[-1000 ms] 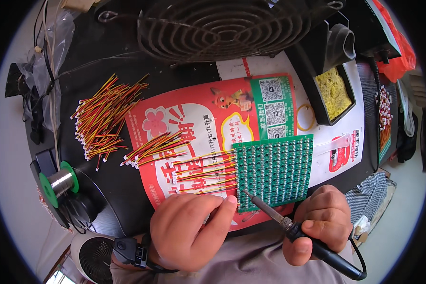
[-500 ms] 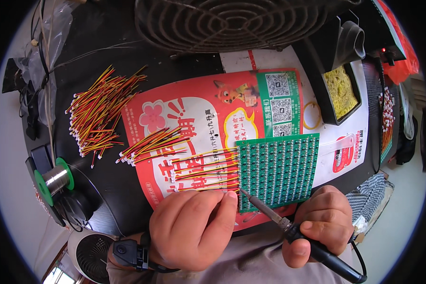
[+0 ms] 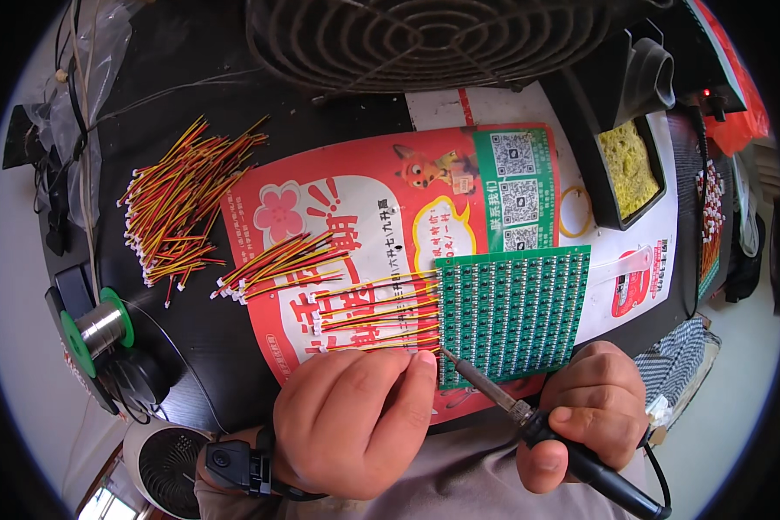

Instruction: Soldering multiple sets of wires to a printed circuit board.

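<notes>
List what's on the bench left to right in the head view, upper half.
solder spool → loose wire pile → small wire bundle → green circuit board → yellow sponge tray

Electronics workbench, soldering iron (image 3: 529, 414), solder spool (image 3: 98, 328), wire bundles (image 3: 182, 212)

The scene was viewed from a single head-worn fisheye camera, directed steeply downward at the black table (image 3: 191, 364) from close range. The green circuit board (image 3: 511, 312) was centred, the fan grille (image 3: 425, 39) lay at the top edge, and straight edges were bent toward the dark circular rim.
</notes>
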